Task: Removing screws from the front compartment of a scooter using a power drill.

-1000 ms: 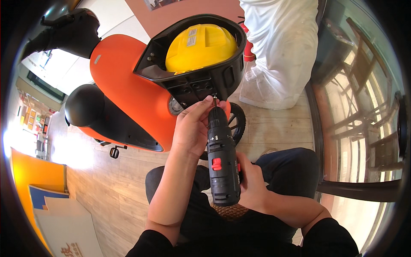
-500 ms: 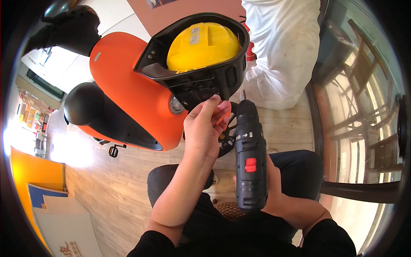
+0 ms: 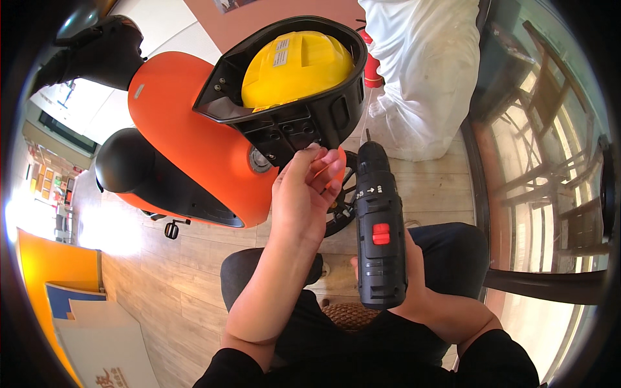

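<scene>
My left hand (image 3: pixel 303 187) is raised with thumb and fingertips pinched together at the lower edge of a black plastic basket (image 3: pixel 336 119). What they pinch, if anything, is too small to make out. Inside the basket lies a yellow hard hat (image 3: pixel 294 70). My right hand (image 3: pixel 415 268) grips a black cordless drill (image 3: pixel 380 223) with a red switch on top. A thin bit (image 3: pixel 368 134) points away from me, just right of the basket and apart from it. Behind my left hand stands an orange electric bike (image 3: pixel 194 136) carrying the basket at its end.
A white plastic-wrapped bundle (image 3: pixel 424 77) stands right of the basket, beside a red fire extinguisher (image 3: pixel 372 68). A glass panel (image 3: pixel 537 161) runs along the right. Wooden floor (image 3: pixel 168 284) lies at left, with orange and grey boards (image 3: pixel 97 336) beyond. Below me is a woven seat (image 3: pixel 349 317).
The bike, basket and hard hat have shifted slightly left in view. The drill's tip has moved slightly up in the picture. My left hand keeps its pinch at the basket's lower edge.
</scene>
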The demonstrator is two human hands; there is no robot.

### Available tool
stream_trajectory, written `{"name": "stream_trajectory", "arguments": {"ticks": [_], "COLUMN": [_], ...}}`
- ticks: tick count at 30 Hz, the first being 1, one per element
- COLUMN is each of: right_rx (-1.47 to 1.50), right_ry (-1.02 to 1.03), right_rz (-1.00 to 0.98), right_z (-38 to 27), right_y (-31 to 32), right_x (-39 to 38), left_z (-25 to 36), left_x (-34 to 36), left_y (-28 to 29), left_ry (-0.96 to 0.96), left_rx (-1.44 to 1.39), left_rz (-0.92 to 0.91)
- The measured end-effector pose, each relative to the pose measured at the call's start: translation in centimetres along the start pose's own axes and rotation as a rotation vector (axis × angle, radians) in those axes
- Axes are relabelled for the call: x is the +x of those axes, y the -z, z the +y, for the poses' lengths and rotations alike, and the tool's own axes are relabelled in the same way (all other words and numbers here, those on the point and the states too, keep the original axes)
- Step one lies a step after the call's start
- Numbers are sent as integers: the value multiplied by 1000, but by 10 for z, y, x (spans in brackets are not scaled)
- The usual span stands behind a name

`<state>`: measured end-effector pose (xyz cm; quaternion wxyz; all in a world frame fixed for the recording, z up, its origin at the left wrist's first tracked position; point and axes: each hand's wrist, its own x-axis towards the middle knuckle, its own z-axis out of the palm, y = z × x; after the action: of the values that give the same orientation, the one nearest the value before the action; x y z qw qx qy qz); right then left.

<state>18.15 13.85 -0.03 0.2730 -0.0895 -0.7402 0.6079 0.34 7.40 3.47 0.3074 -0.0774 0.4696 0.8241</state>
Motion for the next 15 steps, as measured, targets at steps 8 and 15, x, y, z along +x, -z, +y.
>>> {"name": "stream_trajectory", "arguments": {"ticks": [8, 15], "right_rx": [1, 8], "right_ry": [-20, -27], "right_rz": [2, -20], "right_z": [4, 3], "right_y": [-4, 0], "right_x": [-1, 0], "left_z": [-16, -23], "left_x": [7, 16], "left_y": [12, 12], "left_ry": [-925, -1296], "left_rx": [924, 1021], "left_rz": [178, 170]}}
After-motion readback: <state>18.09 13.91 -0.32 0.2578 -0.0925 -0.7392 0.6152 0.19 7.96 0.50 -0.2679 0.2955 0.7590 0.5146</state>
